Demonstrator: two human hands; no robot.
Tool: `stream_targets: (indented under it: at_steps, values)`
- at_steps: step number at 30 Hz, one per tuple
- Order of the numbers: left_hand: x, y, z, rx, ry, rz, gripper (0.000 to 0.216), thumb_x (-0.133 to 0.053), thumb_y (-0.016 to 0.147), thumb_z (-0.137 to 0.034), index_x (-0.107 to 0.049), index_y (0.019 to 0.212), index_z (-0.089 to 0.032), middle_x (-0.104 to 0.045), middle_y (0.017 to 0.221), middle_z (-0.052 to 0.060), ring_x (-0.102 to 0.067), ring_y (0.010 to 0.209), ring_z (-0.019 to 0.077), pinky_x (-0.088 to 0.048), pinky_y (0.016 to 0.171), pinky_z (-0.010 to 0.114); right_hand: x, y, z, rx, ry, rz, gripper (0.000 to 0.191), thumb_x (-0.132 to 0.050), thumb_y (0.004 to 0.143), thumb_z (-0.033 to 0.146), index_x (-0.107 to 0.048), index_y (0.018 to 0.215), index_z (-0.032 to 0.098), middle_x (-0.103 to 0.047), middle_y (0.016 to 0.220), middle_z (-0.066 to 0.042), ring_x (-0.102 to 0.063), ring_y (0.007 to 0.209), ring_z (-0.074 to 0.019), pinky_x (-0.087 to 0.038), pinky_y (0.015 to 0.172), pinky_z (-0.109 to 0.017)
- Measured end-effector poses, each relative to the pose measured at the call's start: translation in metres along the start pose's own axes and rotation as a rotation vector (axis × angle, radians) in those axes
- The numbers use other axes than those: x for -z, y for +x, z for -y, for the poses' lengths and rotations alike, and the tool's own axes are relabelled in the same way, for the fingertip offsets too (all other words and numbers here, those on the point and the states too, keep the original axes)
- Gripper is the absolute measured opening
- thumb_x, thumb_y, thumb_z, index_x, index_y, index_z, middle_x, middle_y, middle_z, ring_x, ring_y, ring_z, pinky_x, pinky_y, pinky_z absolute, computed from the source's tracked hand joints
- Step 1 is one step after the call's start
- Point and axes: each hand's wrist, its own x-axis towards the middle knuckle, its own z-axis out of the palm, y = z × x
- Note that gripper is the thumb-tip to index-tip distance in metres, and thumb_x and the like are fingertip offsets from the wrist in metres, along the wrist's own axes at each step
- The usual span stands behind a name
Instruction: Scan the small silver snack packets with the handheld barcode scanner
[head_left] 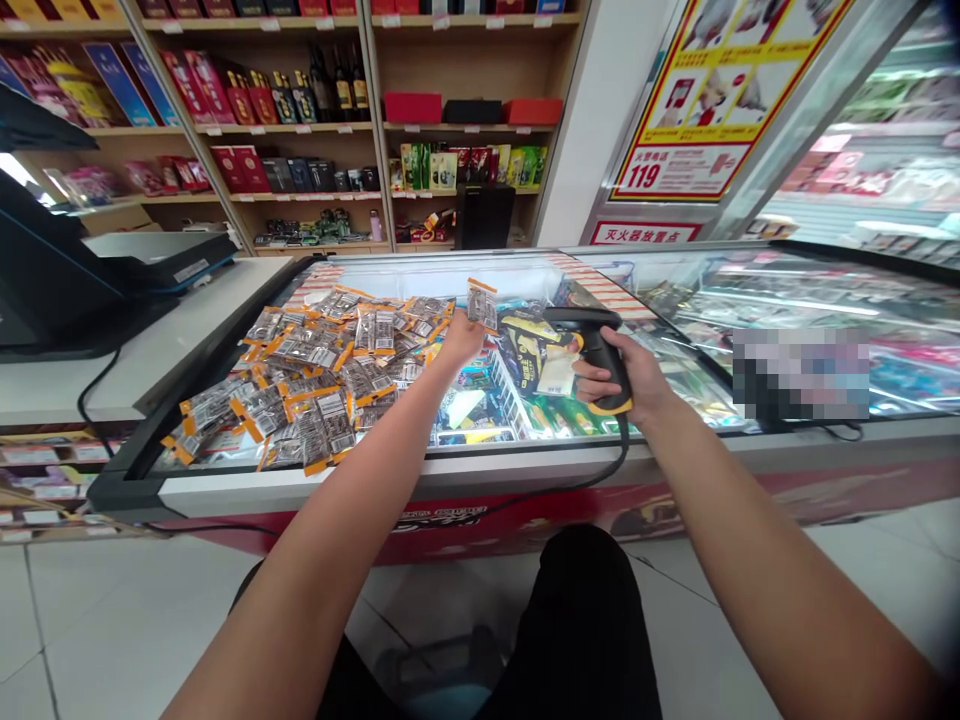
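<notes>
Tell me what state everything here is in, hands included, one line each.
Orange-edged packet: held up, printed side showing
Left hand: grip closed on that packet
Handheld barcode scanner: held, nose toward the picture's left
Right hand: grip wrapped around the scanner
Scanner cable: hanging slack
Other packets: heaped loosely, overlapping
Chest freezer: stocked; open or shut unclear
Dark bottles: standing upright
</notes>
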Motion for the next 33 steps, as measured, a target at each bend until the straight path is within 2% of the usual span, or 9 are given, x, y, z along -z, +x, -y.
stream_targets:
  at_steps: [8, 11, 13, 17, 19, 21, 24, 27, 33]
  values:
    - [-0.004, 0.004, 0.008, -0.036, 0.058, -0.002, 0.028, -0.047, 0.119, -0.023, -0.043, 0.147, -0.022, -0.078, 0.126, 0.015, -0.086, 0.091, 0.0207, -0.069, 0.086, 0.035, 0.008, -0.006, -0.007, -0.014, -0.028, 0.058, 0.059, -0.102, 0.076, 0.063, -0.064, 0.098, 0.024, -0.041, 0.059, 0.010, -0.020, 0.042, -0.0044, -0.036, 0.045, -0.025]
    - [-0.003, 0.004, 0.008, -0.045, 0.082, -0.006, 0.030, -0.045, 0.121, -0.026, -0.044, 0.151, -0.021, -0.078, 0.132, 0.018, -0.086, 0.098, 0.0223, -0.068, 0.084, 0.034, 0.012, -0.005, -0.007, -0.006, 0.008, 0.084, 0.057, -0.101, 0.079, 0.061, -0.064, 0.101, 0.024, -0.041, 0.059, 0.010, -0.022, 0.042, -0.0041, -0.036, 0.046, -0.024]
    - [-0.004, 0.002, 0.006, -0.080, 0.158, -0.005, 0.028, -0.047, 0.121, -0.026, -0.050, 0.148, -0.021, -0.079, 0.137, 0.019, -0.086, 0.108, 0.0242, -0.067, 0.086, 0.034, 0.016, -0.005, -0.006, 0.034, 0.060, 0.099, 0.054, -0.099, 0.082, 0.059, -0.064, 0.103, 0.024, -0.042, 0.059, 0.011, -0.022, 0.041, -0.0045, -0.038, 0.047, -0.025]
    - [-0.010, -0.014, 0.001, -0.246, 0.564, -0.013, 0.033, -0.058, 0.116, -0.026, -0.064, 0.148, -0.017, -0.079, 0.146, 0.021, -0.075, 0.139, 0.0323, -0.060, 0.115, 0.042, 0.027, -0.008, -0.002, 0.141, 0.251, 0.113, 0.045, -0.094, 0.089, 0.050, -0.061, 0.108, 0.025, -0.045, 0.060, 0.012, -0.027, 0.040, -0.0056, -0.041, 0.047, -0.025]
    - [-0.013, -0.026, 0.000, -0.351, 0.791, -0.096, 0.050, -0.064, 0.113, -0.027, -0.058, 0.160, -0.012, -0.069, 0.160, 0.026, -0.062, 0.157, 0.0372, -0.048, 0.130, 0.047, 0.031, -0.009, -0.002, 0.166, 0.334, 0.120, 0.042, -0.092, 0.092, 0.046, -0.058, 0.108, 0.026, -0.046, 0.061, 0.012, -0.033, 0.039, -0.0063, -0.043, 0.048, -0.024]
    - [-0.015, -0.038, -0.001, -0.428, 0.966, -0.127, 0.058, -0.063, 0.113, -0.028, -0.053, 0.168, -0.012, -0.059, 0.171, 0.027, -0.053, 0.164, 0.0392, -0.041, 0.136, 0.050, 0.033, -0.009, -0.002, 0.166, 0.381, 0.124, 0.040, -0.090, 0.094, 0.044, -0.057, 0.108, 0.026, -0.046, 0.061, 0.012, -0.037, 0.039, -0.0069, -0.044, 0.048, -0.024]
    - [-0.019, -0.052, -0.001, -0.451, 1.149, 0.047, 0.055, -0.052, 0.117, -0.035, -0.057, 0.169, -0.016, -0.055, 0.177, 0.022, -0.050, 0.165, 0.0400, -0.039, 0.138, 0.053, 0.032, -0.007, -0.003, 0.156, 0.429, 0.112, 0.039, -0.088, 0.095, 0.044, -0.057, 0.109, 0.025, -0.045, 0.060, 0.013, -0.039, 0.039, -0.0065, -0.044, 0.049, -0.023]
    - [-0.031, -0.056, -0.004, -0.437, 1.253, 0.234, 0.066, -0.042, 0.120, -0.043, -0.047, 0.179, -0.016, -0.040, 0.190, 0.018, -0.038, 0.175, 0.0432, -0.033, 0.143, 0.057, 0.030, -0.007, -0.002, 0.155, 0.469, 0.097, 0.040, -0.088, 0.093, 0.043, -0.056, 0.109, 0.025, -0.044, 0.059, 0.014, -0.038, 0.038, -0.0055, -0.043, 0.048, -0.021]
    - [-0.077, -0.052, -0.017, -0.440, 1.295, 0.404, 0.082, -0.040, 0.116, -0.056, -0.029, 0.189, -0.019, -0.018, 0.199, 0.013, -0.021, 0.183, 0.0427, -0.023, 0.148, 0.057, 0.031, -0.008, -0.002, 0.168, 0.462, 0.107, 0.040, -0.088, 0.093, 0.040, -0.054, 0.109, 0.026, -0.041, 0.061, 0.014, -0.035, 0.039, -0.0059, -0.044, 0.050, -0.021]
